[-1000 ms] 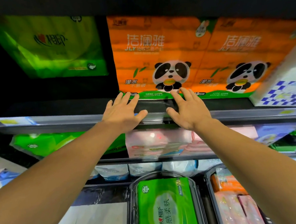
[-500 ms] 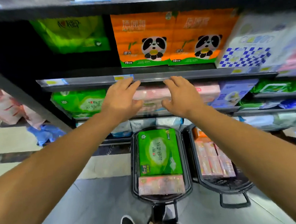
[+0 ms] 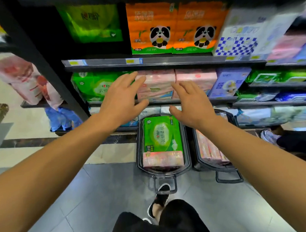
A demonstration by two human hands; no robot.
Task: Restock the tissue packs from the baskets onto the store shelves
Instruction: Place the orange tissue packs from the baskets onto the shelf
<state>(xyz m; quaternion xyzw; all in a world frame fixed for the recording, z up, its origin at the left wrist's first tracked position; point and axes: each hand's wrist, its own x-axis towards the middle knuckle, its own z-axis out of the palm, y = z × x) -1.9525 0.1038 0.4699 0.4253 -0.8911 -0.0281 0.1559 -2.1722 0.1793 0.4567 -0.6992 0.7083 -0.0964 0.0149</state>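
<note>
Two baskets [image 3: 164, 169] [image 3: 221, 167] on floor below shelves [image 3: 163, 61]; two hands [image 3: 120, 101] [image 3: 192, 106]; two orange panda packs [image 3: 150, 28] [image 3: 199, 27] on upper shelf.

"10" on orange panda pack [image 3: 152, 28]

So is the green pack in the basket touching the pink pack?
Touching. The head view shows the green pack lying directly against the pink pack, no gap visible.

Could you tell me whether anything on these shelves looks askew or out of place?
Mostly tidy. The blue-and-white checkered tissue pack on the upper shelf leans left against the orange panda tissue packs, rather than facing front like them. Motion blur hides finer detail further right.
</note>
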